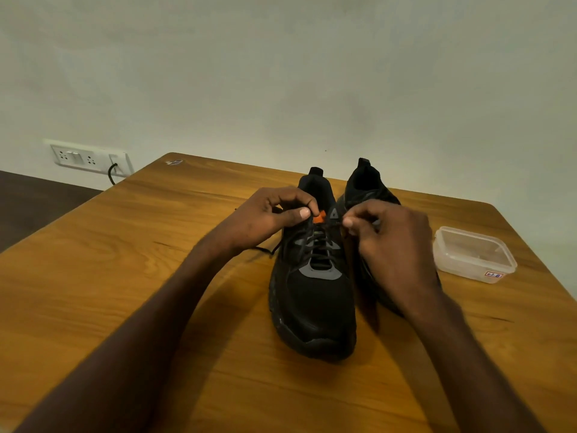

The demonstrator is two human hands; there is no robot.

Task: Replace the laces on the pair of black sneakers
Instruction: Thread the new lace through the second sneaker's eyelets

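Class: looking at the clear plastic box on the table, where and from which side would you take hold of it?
Probably from above, fingers and thumb across the short sides of the plastic box. It sits flat on the table, lid up, with bare wood round it. Its left side is close to the right hand and the sneakers, so come from the right.

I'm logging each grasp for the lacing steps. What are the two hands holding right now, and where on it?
Both pinch the black lace at the top eyelets of the nearer sneaker: left hand beside the orange tab, right hand opposite.

dim warm light | soft shadows | wide-angle edge bending | slight blur
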